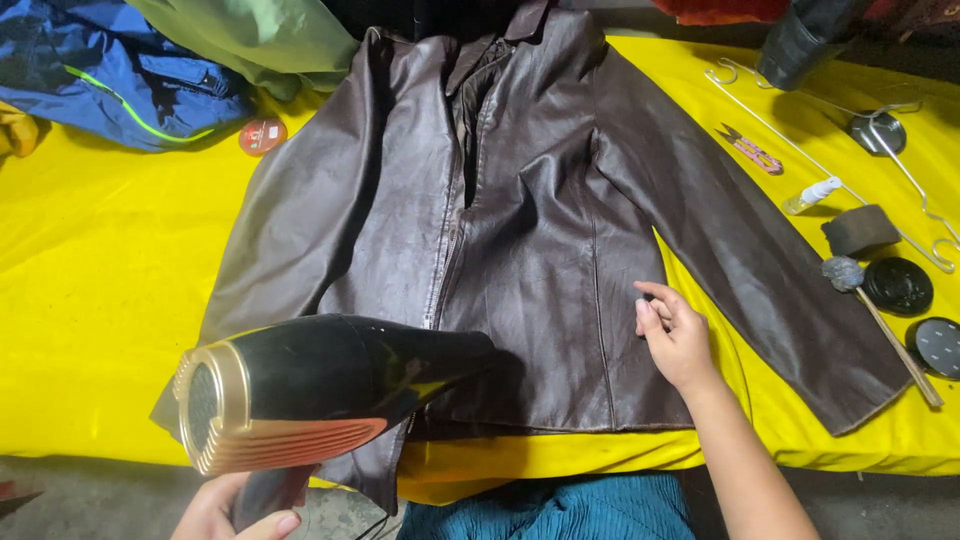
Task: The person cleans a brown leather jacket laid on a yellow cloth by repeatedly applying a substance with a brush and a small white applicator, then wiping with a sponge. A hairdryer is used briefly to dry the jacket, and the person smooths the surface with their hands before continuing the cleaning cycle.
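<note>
A dark brown leather jacket [520,220] lies flat, front up, on a yellow cloth [90,300], its zip partly done up and both sleeves spread outward. My left hand [235,512] grips the handle of a black and gold hair dryer [320,385], whose nozzle points right over the jacket's lower hem. My right hand [672,335] rests on the jacket's lower right front panel with its fingers loosely curled and holds nothing.
On the right lie wire hangers [800,130], a small spray bottle [812,194], a dark sponge [860,230], round black tins [898,286], a brush [880,320] and small clippers [750,150]. Blue [120,70] and green garments [260,40] are heaped at the back left, beside a red tin [262,135].
</note>
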